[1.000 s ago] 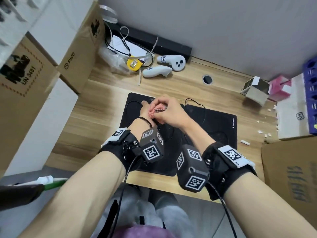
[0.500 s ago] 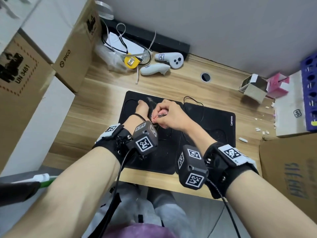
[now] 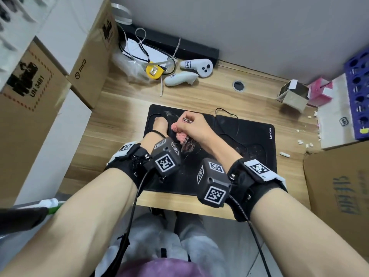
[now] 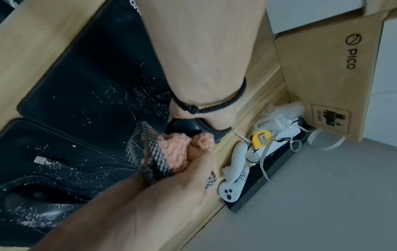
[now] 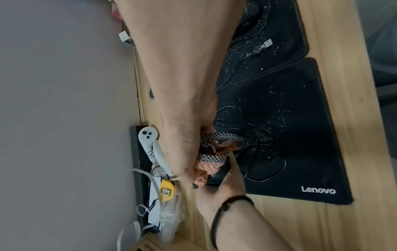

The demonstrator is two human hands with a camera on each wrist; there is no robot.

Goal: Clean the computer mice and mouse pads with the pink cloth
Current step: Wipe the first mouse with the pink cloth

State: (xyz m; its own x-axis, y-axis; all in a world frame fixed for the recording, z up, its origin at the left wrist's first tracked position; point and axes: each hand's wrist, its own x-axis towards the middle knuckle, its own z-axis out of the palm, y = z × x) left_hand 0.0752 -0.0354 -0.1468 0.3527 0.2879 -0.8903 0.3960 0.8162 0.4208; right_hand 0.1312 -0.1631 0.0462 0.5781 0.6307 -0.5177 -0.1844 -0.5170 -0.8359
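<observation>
right hand (image 3: 196, 126) fingers bunched round pink cloth (image 4: 182, 151), left hand (image 3: 159, 124) fingers gripping black mouse (image 4: 193, 127) just beside cloth, dusty mouse pad (image 3: 257, 136) under both

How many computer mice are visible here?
2. One black mouse is held by the left hand on the left mouse pad; a dusty mouse lies on the right pad. None seems hidden.

Fluffy knitted pink cloth (image 3: 180, 129) (checked woven edge); matt black fabric mouse pads (image 3: 257, 134); glossy plastic mouse (image 4: 193, 127); wood-grain desk (image 3: 123, 112).
</observation>
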